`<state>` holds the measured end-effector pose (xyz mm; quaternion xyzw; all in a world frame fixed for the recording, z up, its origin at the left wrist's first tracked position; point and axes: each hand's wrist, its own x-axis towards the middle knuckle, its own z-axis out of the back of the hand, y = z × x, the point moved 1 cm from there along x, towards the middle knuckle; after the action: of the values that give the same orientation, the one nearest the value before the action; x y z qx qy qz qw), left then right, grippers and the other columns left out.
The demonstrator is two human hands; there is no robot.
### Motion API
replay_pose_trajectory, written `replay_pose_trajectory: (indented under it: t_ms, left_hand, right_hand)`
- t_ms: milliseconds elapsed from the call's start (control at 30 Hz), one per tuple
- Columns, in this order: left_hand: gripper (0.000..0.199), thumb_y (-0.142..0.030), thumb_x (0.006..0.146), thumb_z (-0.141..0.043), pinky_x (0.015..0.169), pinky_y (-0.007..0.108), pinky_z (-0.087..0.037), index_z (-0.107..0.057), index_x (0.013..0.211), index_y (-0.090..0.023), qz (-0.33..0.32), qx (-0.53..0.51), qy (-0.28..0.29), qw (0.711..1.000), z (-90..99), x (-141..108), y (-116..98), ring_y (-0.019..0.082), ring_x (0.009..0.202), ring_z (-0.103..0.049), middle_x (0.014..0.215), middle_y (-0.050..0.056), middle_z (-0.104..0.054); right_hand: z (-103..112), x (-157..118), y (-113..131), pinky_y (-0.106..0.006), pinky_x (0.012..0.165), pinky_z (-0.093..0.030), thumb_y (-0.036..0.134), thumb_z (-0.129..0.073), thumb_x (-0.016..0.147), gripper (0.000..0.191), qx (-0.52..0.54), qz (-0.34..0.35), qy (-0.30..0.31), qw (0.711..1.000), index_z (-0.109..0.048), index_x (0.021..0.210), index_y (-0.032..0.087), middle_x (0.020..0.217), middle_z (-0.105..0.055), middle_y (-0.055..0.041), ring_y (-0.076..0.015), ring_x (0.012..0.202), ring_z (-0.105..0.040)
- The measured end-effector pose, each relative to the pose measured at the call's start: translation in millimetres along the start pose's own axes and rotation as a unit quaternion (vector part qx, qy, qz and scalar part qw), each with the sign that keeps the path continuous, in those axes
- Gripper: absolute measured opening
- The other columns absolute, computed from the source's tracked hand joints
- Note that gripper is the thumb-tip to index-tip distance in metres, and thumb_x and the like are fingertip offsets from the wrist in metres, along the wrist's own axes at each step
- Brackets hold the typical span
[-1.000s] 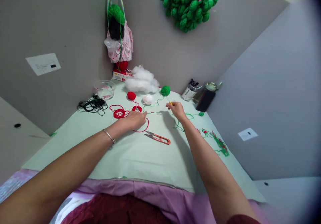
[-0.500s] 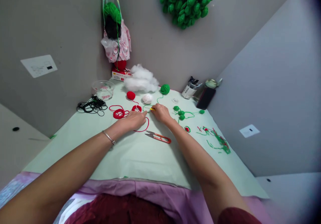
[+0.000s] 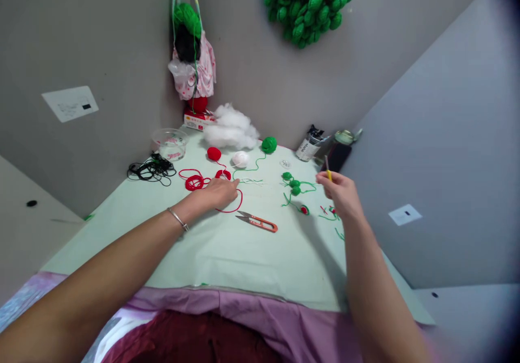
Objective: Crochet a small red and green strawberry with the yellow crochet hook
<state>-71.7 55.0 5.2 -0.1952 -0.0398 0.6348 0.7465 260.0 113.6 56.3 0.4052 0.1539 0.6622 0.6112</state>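
My left hand (image 3: 221, 192) is closed at the middle of the table, its fingertips pinching strands of green and white yarn (image 3: 252, 181). What else lies under those fingers is hidden. Just behind it is a red crocheted piece (image 3: 223, 175). Off to the right, raised above the table, my right hand (image 3: 340, 188) grips a crochet hook (image 3: 329, 176) with a yellow handle, its metal tip pointing up. A thin pale strand seems to run between the two hands. Orange-handled thread snips (image 3: 260, 222) lie in front of my left hand.
Red (image 3: 214, 154), white (image 3: 240, 160) and green yarn balls (image 3: 268, 145) sit behind the hands, before white stuffing (image 3: 231, 127). Coiled red yarn (image 3: 194, 182) and tangled black cord (image 3: 151, 170) lie left. Small green crocheted pieces (image 3: 295, 185) are on the right. Walls enclose the table.
My right hand has moved right and up, away from my left hand, carrying the crochet hook. The left hand stays in place. Green and white strands now show between them.
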Motion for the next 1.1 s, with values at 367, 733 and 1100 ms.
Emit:
replay_pose_trajectory:
  t_ms: [367,733,1100]
  left_hand:
    - [0.059,-0.042,0.105,-0.039,0.075,0.031,-0.054,-0.040,0.160,-0.021,-0.149,-0.258,0.022,0.954,29.3,-53,-29,0.018,0.082,-0.069,0.104,0.006,-0.073]
    - [0.035,-0.031,0.099,-0.063,0.079,0.030,-0.052,-0.065,0.132,-0.019,-0.153,-0.677,-0.012,0.720,-4.8,-100,-65,0.012,0.073,-0.063,0.086,-0.002,-0.064]
    - [0.025,-0.032,0.094,-0.072,0.061,0.023,-0.049,-0.075,0.113,-0.016,-0.059,-0.758,-0.006,0.650,-33.2,-115,-69,0.008,0.061,-0.055,0.075,-0.003,-0.061]
  right_hand:
    - [15,-117,33,-0.028,0.049,-0.029,0.049,-0.072,0.079,0.027,0.191,-0.037,0.036,0.980,-0.076,0.081,0.022,0.058,-0.057,0.0015,-0.0122,0.049,-0.037]
    - [-31,-178,94,-0.031,0.061,-0.046,0.038,-0.071,0.089,0.014,0.241,0.016,0.122,0.963,-0.081,0.094,0.029,0.072,-0.067,-0.0006,-0.0176,0.065,-0.058]
    - [-31,-184,84,-0.024,0.047,-0.024,0.036,-0.075,0.087,0.031,0.486,-0.080,0.188,0.850,-0.060,0.065,0.018,0.088,-0.069,-0.0009,-0.0033,0.047,-0.028]
